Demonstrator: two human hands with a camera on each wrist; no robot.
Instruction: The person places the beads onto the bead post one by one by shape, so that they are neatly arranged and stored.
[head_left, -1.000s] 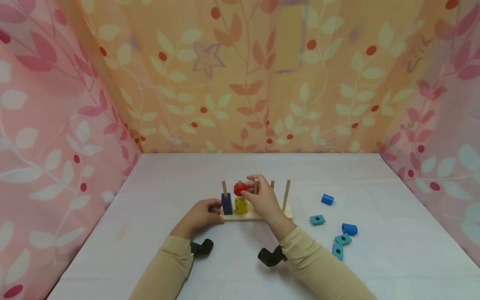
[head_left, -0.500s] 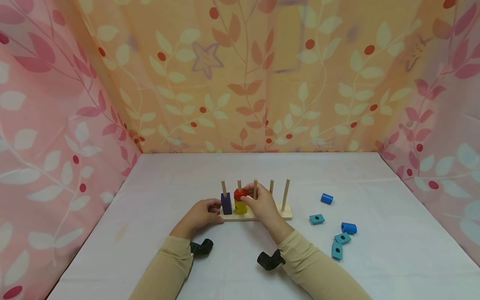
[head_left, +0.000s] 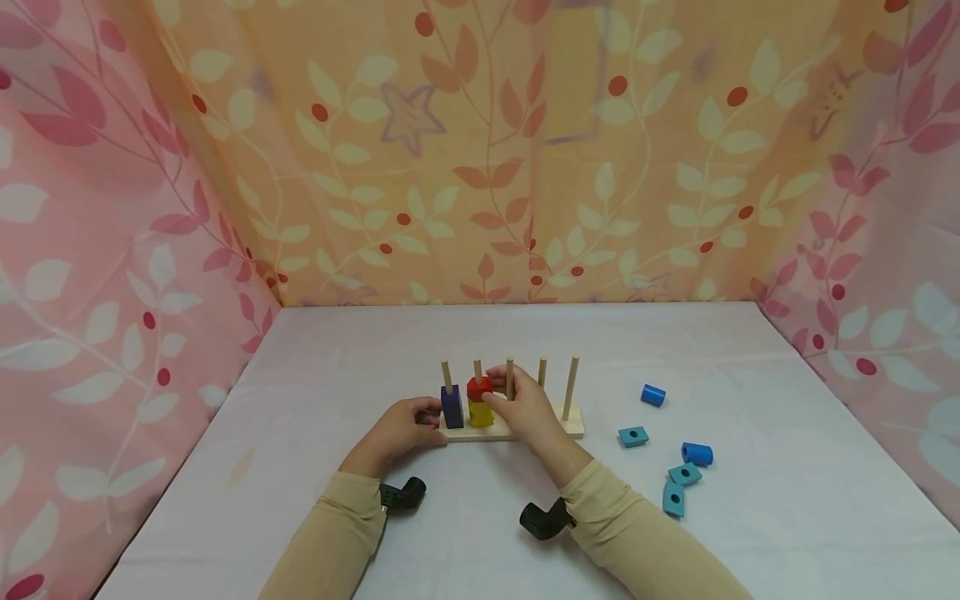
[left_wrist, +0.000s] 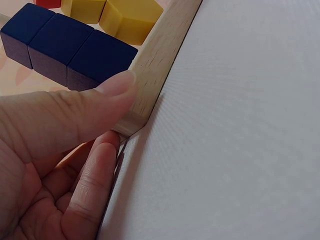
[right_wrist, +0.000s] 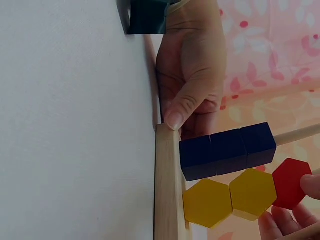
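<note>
My left hand (head_left: 401, 429) holds the left end of a wooden peg stand (head_left: 480, 436); in the left wrist view its thumb (left_wrist: 117, 87) presses the base's corner and its fingers curl below. Three dark blue square blocks (right_wrist: 227, 152) are stacked on the leftmost peg, beside that hand. On the second peg, two yellow hexagonal blocks (right_wrist: 207, 202) sit under a red hexagonal block (right_wrist: 289, 182). My right hand (head_left: 536, 414) reaches round the third peg and pinches the red block, which rests against the upper yellow one. The three pegs to the right carry no blocks.
Right of the stand, two blue cylinders (head_left: 653, 395) and three teal blocks with holes (head_left: 633, 437) lie loose on the white tabletop (head_left: 330, 350). Patterned cloth (head_left: 487, 150) borders the table at the back and sides. Black cameras (head_left: 546, 520) sit on both wrists.
The right hand has lowered the red block down the second peg onto the yellow blocks and still pinches it. The left hand has stayed on the stand's end.
</note>
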